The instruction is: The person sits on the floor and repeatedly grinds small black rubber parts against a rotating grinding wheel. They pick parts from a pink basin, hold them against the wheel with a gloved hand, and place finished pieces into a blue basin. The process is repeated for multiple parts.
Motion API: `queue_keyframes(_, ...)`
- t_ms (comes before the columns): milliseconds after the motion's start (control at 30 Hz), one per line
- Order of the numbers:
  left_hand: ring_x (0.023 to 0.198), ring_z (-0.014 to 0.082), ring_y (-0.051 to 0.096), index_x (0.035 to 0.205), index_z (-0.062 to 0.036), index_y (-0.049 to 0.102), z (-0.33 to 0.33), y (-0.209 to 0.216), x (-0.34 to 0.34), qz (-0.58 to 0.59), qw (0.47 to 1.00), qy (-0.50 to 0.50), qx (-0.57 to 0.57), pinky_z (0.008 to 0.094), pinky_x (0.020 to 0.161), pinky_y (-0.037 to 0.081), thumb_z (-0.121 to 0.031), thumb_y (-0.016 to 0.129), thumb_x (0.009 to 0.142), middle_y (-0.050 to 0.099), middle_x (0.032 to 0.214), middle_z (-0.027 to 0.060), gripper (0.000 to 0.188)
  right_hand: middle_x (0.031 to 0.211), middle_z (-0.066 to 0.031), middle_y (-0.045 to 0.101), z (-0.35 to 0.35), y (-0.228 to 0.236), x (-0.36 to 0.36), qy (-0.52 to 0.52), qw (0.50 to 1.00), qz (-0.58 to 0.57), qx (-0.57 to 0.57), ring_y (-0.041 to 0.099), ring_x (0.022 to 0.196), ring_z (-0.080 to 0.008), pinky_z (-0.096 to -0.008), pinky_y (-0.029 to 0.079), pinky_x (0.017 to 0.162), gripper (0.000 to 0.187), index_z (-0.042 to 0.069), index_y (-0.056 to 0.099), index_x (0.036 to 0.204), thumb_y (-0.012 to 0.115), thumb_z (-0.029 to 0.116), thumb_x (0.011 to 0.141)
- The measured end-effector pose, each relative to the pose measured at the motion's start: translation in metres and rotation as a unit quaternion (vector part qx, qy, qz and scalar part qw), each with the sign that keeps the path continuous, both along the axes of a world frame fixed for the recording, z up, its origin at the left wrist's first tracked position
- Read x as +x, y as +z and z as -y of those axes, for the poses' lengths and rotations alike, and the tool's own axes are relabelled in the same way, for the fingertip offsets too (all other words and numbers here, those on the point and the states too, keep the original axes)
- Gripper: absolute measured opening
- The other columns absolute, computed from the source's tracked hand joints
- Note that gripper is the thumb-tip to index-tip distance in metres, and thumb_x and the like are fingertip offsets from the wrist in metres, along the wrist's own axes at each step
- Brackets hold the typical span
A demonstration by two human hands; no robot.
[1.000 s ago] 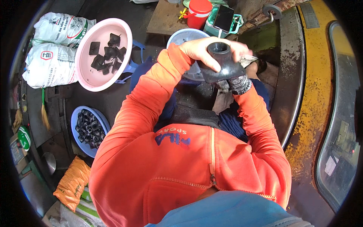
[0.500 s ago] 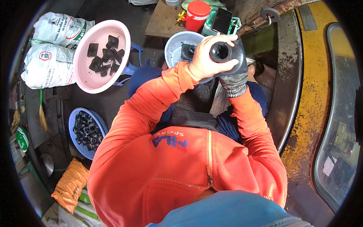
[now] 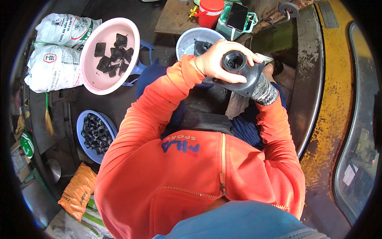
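Observation:
My left hand (image 3: 213, 61), bare, grips a black rubber boot (image 3: 246, 81) with a round open collar and a square flange. Its fingers and thumb wrap around the collar, which faces up. My right hand (image 3: 264, 91), in a grey knitted glove, is under the flange's right side; its fingers are hidden behind the boot. A pale pointed thing (image 3: 264, 58) shows past the boot's upper right edge, too little of it to name. Just beyond my left hand, a similar black part (image 3: 202, 47) lies in a light blue mesh basket (image 3: 184, 40).
At left, a pink basin (image 3: 88, 59) holds several flat-edged black parts; below it, a blue basin (image 3: 80, 139) is heaped with small black pieces. A red jug (image 3: 211, 12) and a phone (image 3: 237, 16) on a green container stand ahead. Rusty yellow machinery (image 3: 330, 99) rises at right.
The boot has tilted, so more of its square flange faces me, and it sits slightly lower and to the right. My gloved right hand has shifted right. My left hand keeps its grip.

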State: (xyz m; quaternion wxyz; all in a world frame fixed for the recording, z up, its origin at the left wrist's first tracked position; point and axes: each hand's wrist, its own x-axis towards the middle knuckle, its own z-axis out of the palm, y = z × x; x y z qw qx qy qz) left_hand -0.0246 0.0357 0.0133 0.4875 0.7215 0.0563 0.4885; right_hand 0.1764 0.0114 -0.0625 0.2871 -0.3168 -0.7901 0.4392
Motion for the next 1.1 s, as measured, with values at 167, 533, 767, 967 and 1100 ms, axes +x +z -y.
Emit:
queue_keyframes(167,0.112,0.0285,0.059,0.099,-0.0006,0.062,-0.002,-0.005,-0.001,-0.021,0.997,-0.060,-0.039,0.0389,0.097,0.044,-0.012,0.078,0.065,0.063,0.117,0.0182,0.038,0.129,-0.0055,0.050,0.003,-0.010,0.008,0.010,1.000,0.004,-0.024,0.049,0.120,-0.0211,-0.0337,0.040,0.102,0.055,0.012,0.043,0.132,0.067,0.023,0.084)
queue_keyframes(533,0.111,0.0290,0.059,0.097,0.0001,0.062,-0.005,-0.013,0.006,0.031,0.968,-0.223,-0.107,0.0408,0.099,0.042,-0.016,0.078,0.066,0.064,0.114,0.0188,0.039,0.129,-0.0046,0.050,0.009,-0.069,0.030,-0.038,0.884,-0.238,-0.400,0.049,0.119,-0.0182,-0.0302,0.040,0.102,0.050,0.012,0.042,0.133,0.060,0.022,0.088)
queue_keyframes(767,0.138,0.0298,0.028,0.121,-0.0010,0.055,-0.029,0.005,-0.004,-0.041,0.955,-0.241,-0.169,0.0427,0.111,0.023,-0.036,0.075,0.066,0.038,0.144,0.0179,0.068,0.119,-0.0040,0.056,-0.023,-0.026,-0.007,-0.087,0.875,-0.326,-0.347,0.052,0.112,-0.0168,-0.0265,0.042,0.096,0.044,0.007,0.050,0.126,0.063,0.025,0.087)
queue_keyframes(967,0.128,0.0226,0.043,0.113,-0.0021,0.059,-0.008,-0.006,0.016,-0.011,0.965,0.119,-0.234,0.0374,0.108,0.031,-0.010,0.079,0.070,0.054,0.131,0.0117,0.048,0.114,-0.0107,0.061,-0.007,0.038,-0.018,-0.197,0.931,0.267,0.156,0.060,0.103,-0.0249,-0.0377,0.048,0.087,0.038,0.005,0.052,0.120,0.064,0.017,0.085)
queue_keyframes(1100,0.129,0.0266,0.043,0.109,-0.0053,0.061,-0.002,-0.021,0.023,-0.013,0.970,0.242,-0.034,0.0403,0.108,0.031,-0.012,0.081,0.068,0.058,0.127,0.0105,0.046,0.123,-0.0112,0.054,0.002,0.039,-0.037,-0.247,0.967,-0.049,0.027,0.054,0.113,-0.0243,-0.0346,0.046,0.090,0.053,0.004,0.043,0.130,0.066,0.021,0.085)
